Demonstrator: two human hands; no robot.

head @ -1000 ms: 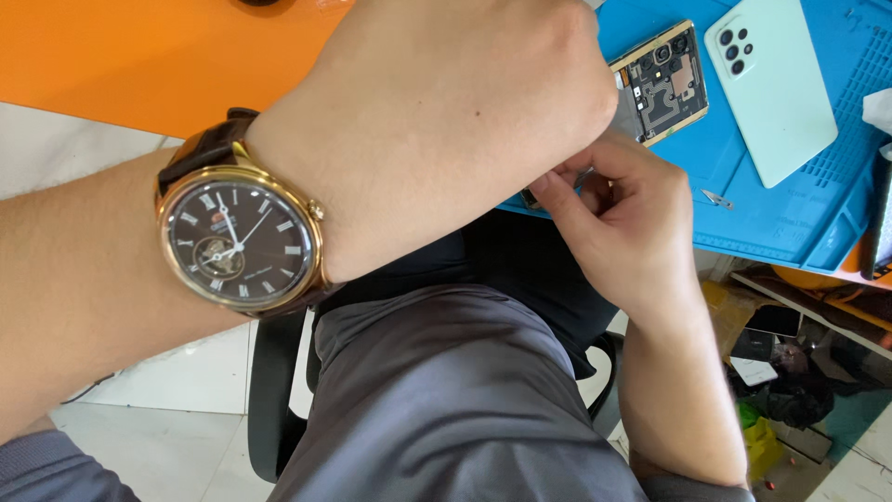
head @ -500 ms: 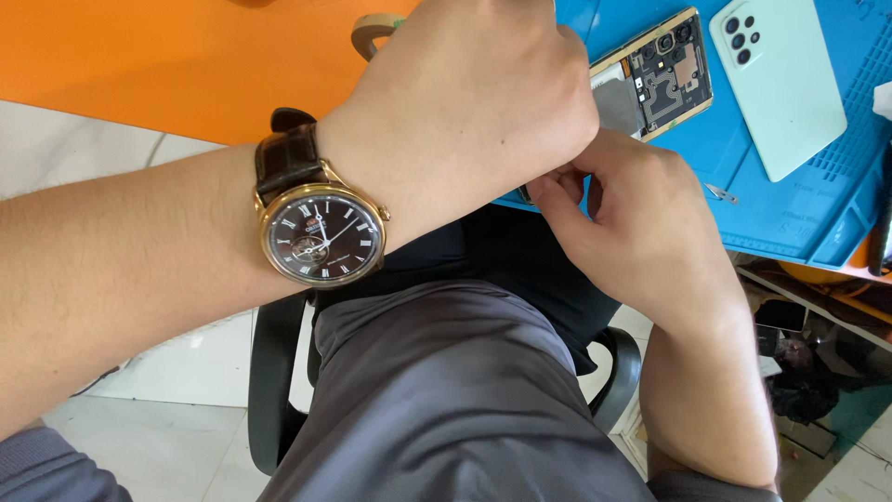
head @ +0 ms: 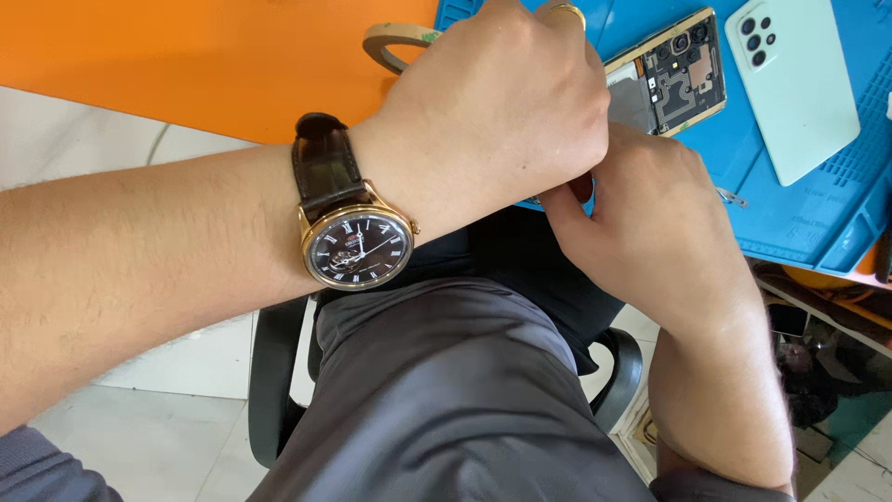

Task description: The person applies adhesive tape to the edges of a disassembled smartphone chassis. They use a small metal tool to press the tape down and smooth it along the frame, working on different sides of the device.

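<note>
I am seeing my left hand (head: 497, 121) and right hand (head: 641, 218) meeting at the blue mat (head: 808, 209) edge. Fingers are curling closed; I cannot tell what they are holding. The opened phone (head: 669, 74) is lying just beyond

A tape roll (head: 395, 42) lies on the orange table (head: 186, 56) (beside the blue mat (head: 799, 214)).

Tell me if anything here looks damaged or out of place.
The phone on the blue mat lies opened, its inner boards bare, with its pale back cover off and lying beside it. A small metal piece lies loose on the mat. Both hands, left hand and right hand, meet at the mat's edge.
</note>
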